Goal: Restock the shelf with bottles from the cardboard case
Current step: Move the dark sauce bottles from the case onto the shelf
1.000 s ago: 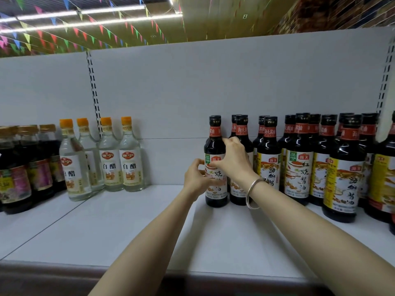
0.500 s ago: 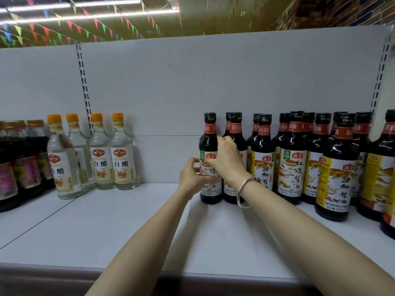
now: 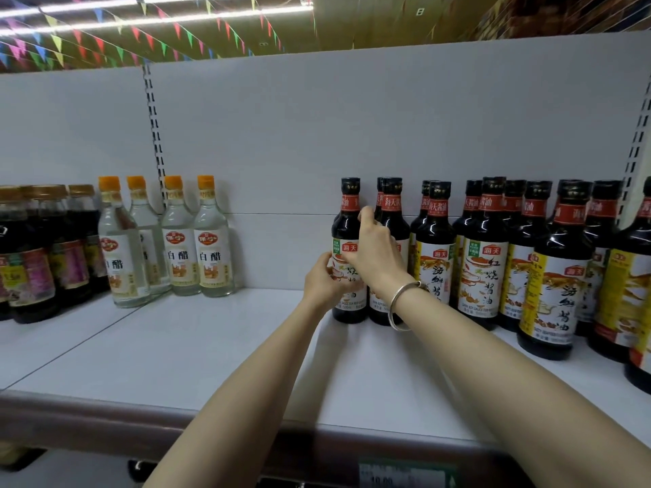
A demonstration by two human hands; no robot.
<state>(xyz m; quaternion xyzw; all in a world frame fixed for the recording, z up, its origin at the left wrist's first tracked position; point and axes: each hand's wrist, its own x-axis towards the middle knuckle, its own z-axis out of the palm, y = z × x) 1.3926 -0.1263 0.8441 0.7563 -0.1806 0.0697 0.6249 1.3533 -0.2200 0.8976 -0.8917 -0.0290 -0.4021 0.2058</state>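
white shelf (image 3: 197, 350); both hands' fingers (image 3: 366, 214) grip soy bottle (image 3: 348, 220).

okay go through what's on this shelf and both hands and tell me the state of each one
Leftmost soy sauce bottle: upright, capped, held by both hands.
Left hand: gripping its label.
Right hand: curled round its shoulder.
Other soy sauce bottles: upright, capped.
White vinegar bottles: upright, capped.
Shelf: partly bare.

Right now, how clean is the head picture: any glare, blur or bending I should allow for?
Head view: the wide lens bows the shelf edge and leans the dark bottles at far right. Ceiling strip lights flare white. Glints streak the soy sauce bottle both hands hold. The price tag below is smeared, unreadable.
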